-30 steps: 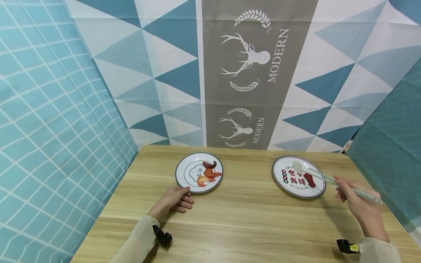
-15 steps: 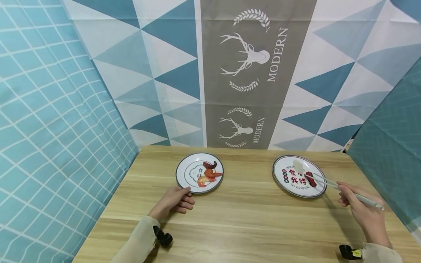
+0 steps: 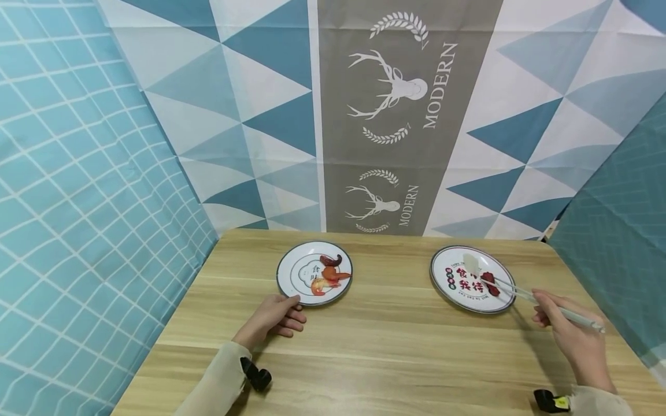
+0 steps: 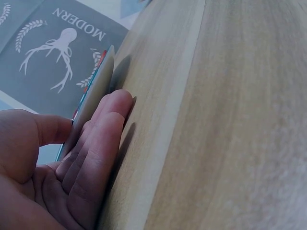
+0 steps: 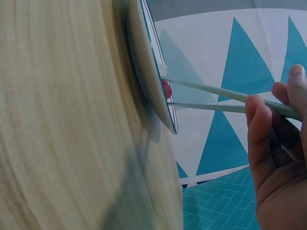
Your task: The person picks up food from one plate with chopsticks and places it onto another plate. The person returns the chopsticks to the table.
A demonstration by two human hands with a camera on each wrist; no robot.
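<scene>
My left hand [image 3: 278, 316] holds the near rim of a white plate [image 3: 292, 271]. In the left wrist view the thumb [image 4: 53, 129] lies on the plate's edge, with the fingers at its underside. On this plate lie a shrimp [image 3: 319, 286], an orange-red piece of food [image 3: 331, 273] and a dark red curled piece [image 3: 331, 260]. My right hand [image 3: 574, 338] grips pale green chopsticks [image 3: 525, 293] over a second plate [image 3: 450, 289] with red lettering. Their spread tips are at a dark red piece of food [image 3: 489, 282]. A whitish flat piece [image 3: 470, 264] lies beside it.
Both plates stand toward the far edge of a wooden table [image 3: 385, 341]. A patterned cloth [image 3: 385, 144] hangs right behind it. Blue gridded cloth [image 3: 104, 202] borders the left side, and a teal cloth [image 3: 619, 231] borders the right.
The chopstick tips have moved from the whitish piece down and right to the dark red piece, and have spread apart around it. The left hand and its plate stay nearly still.
</scene>
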